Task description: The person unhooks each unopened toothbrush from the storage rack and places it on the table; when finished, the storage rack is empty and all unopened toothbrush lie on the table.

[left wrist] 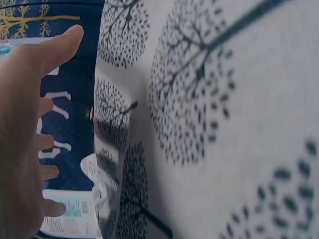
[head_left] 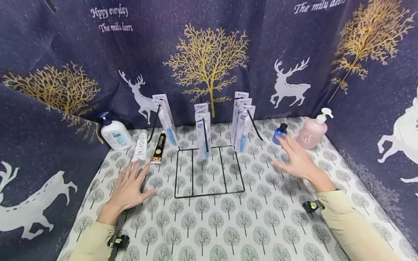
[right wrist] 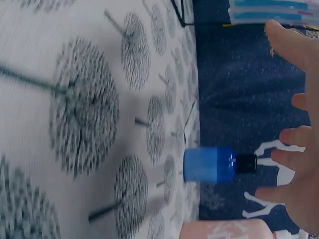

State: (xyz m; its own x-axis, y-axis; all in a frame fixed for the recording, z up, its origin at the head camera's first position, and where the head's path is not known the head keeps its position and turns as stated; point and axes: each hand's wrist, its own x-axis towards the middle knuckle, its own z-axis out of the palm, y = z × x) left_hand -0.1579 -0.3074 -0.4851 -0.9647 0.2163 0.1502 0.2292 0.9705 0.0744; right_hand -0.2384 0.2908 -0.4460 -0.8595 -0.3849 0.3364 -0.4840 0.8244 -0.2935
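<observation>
My left hand [head_left: 129, 188] is spread above the cloth, its fingertips close to a white tube [head_left: 140, 145] and a black tube [head_left: 158, 148]. Nothing is held in it. On the other side my right hand [head_left: 298, 161] hovers with fingers apart, likewise holding nothing. Nearest to it stand a small blue bottle [head_left: 279, 135] with a black cap and a pink pump bottle [head_left: 311, 133]. Between the hands sits a black wire rack [head_left: 209, 195], with packaged toothbrushes hanging on its prongs in a left group [head_left: 167, 119], a middle group [head_left: 203, 130] and a right group [head_left: 243, 125].
A white pump bottle [head_left: 115, 135] with a dark blue top stands at the back left. The table is covered by a tree-patterned cloth [head_left: 215, 232]. Dark blue curtains [head_left: 147, 47] with deer and trees enclose the back and sides.
</observation>
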